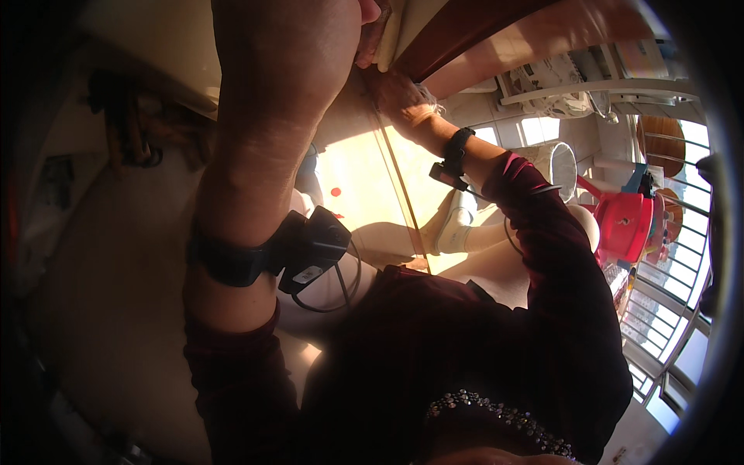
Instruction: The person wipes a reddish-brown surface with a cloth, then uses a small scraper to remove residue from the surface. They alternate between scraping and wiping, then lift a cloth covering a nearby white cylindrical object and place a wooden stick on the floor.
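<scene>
My left hand (pixel 285 52) reaches up at the top, large and close, and the frame's edge cuts off most of its fingers. What it touches or holds is hidden. My right hand (pixel 404 104) is beside the dark edge of a reddish-brown wooden panel (pixel 482 35), its fingers in shadow. A wispy white material, perhaps cloth (pixel 430 97), shows at the back of this hand. Between the hands a pale strip (pixel 390 38) runs along the panel. Black straps with small boxes and cables are on both wrists.
Below lies a sunlit floor (pixel 366 168) with a dark seam. A foot in a pale sock (pixel 456 226) rests there. On the right are a white bin (pixel 562 168), a red plastic item (pixel 625 226), a white shelf (pixel 604 87) and a barred window (pixel 662 308). Dark wooden legs (pixel 136 131) stand left.
</scene>
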Demonstrator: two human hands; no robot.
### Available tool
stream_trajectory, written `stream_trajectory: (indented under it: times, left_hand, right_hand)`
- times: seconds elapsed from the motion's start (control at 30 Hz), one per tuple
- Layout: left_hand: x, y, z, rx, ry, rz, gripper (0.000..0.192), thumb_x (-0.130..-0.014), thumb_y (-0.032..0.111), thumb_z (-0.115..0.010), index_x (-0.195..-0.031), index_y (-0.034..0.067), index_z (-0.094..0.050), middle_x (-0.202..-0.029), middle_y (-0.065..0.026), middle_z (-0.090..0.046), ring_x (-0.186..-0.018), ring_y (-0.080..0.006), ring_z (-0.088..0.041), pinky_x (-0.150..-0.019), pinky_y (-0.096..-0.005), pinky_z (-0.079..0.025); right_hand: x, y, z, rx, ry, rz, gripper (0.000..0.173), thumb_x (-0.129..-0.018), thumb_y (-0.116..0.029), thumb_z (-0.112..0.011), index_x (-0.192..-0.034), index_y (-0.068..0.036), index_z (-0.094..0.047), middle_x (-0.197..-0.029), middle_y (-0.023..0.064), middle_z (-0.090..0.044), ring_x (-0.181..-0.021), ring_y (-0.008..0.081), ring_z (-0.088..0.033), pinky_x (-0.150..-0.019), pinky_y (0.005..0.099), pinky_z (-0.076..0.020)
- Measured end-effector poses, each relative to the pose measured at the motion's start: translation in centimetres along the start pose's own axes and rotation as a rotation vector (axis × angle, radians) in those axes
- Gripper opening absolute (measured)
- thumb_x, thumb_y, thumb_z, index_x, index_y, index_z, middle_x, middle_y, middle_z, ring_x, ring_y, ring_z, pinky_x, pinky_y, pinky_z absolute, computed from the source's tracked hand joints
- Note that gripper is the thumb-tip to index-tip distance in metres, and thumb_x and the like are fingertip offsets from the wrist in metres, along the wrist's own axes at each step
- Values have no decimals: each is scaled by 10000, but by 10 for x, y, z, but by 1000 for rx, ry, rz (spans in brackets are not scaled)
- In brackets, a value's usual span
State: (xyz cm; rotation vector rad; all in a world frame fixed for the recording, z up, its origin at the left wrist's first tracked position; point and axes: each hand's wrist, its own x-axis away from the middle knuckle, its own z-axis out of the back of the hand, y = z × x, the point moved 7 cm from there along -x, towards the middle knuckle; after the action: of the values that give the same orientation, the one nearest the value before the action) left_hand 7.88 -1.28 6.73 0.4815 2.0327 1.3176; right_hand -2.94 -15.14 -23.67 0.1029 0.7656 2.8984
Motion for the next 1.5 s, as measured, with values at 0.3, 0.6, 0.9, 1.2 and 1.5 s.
stream_trajectory:
  times: [0.3, 0.6, 0.9, 1.2, 1.5]
  left_hand:
    - [1, -2, 6, -145, 32, 50, 310, -1067, 254, -463, -948, 7, -608, -640, 11, -533, -477, -47, -452, -385, -187, -319]
    - [12, 9, 17, -78, 45, 71, 320, -1052, 294, -485, -968, 10, -606, -648, 2, -534, -478, -59, -458, -390, -203, -313]
    - [14, -3, 56, -173, 96, 271, 385, -1049, 334, -458, -1058, -13, -625, -678, -14, -478, -541, -98, -409, -521, -236, -317]
    - [17, -3, 67, -216, 74, 237, 424, -1076, 328, -365, -1109, -17, -611, -673, -5, -438, -534, -90, -359, -523, -238, -304]
    - [20, -3, 62, -199, -80, 202, 391, -1051, 315, -457, -1143, -33, -609, -723, -12, -493, -601, -81, -425, -611, -239, -351]
  right_hand:
    - [40, -34, -66, -1409, -346, -222, 349, -804, -338, -705, -993, -44, -714, -945, 141, -722, -888, 269, -688, -768, 394, -546]
    - [26, -41, -79, -1461, -470, -446, 406, -808, -335, -698, -1091, -44, -692, -977, 150, -714, -889, 257, -687, -766, 356, -542]
    - [-101, -47, -134, -1281, -342, -254, 385, -800, -182, -704, -1111, 39, -645, -984, 155, -673, -949, 230, -642, -791, 328, -519]
    - [-112, -64, -138, -1988, 260, 769, 431, -857, -228, -693, -1228, -34, -594, -965, 86, -628, -759, 142, -611, -653, 289, -501]
    - [43, -152, -139, -1664, -932, -476, 522, -879, -361, -610, -1290, -42, -575, -1256, 126, -514, -1061, 268, -575, -989, 349, -421]
